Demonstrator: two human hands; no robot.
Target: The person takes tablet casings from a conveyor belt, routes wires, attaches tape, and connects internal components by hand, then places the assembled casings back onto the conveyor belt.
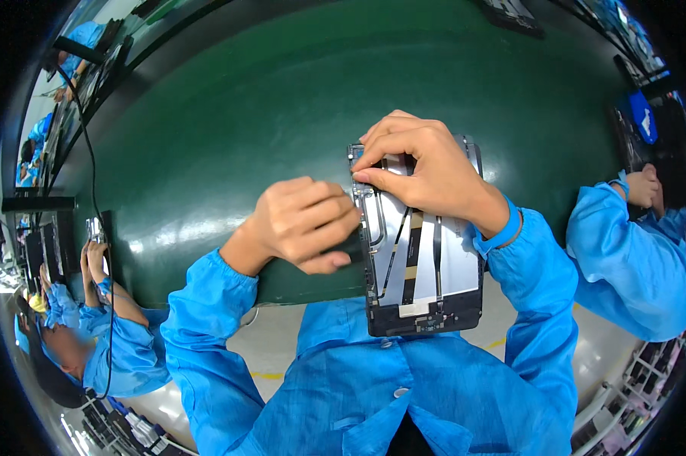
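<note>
An opened tablet (461,251) hangs partly over the near edge of the table, its silver inner plate, dark ribbon cables and black lower frame exposed. My right hand (434,171) reaches across its upper part, with thumb and fingers pinching at the upper left edge. Close beside the tablet's left side is my left hand (305,224), its fingers curled and their tips near the edge. The left thumb is slightly blurred. Whatever the left fingers may hold is hidden.
A green-topped table (229,152) spreads ahead. A black cable (92,167) hangs at the left. Co-workers in blue sit on both sides, one sleeve (624,258) close on my right. A dark device (514,15) lies at the far edge, and a blue object (643,118) at right.
</note>
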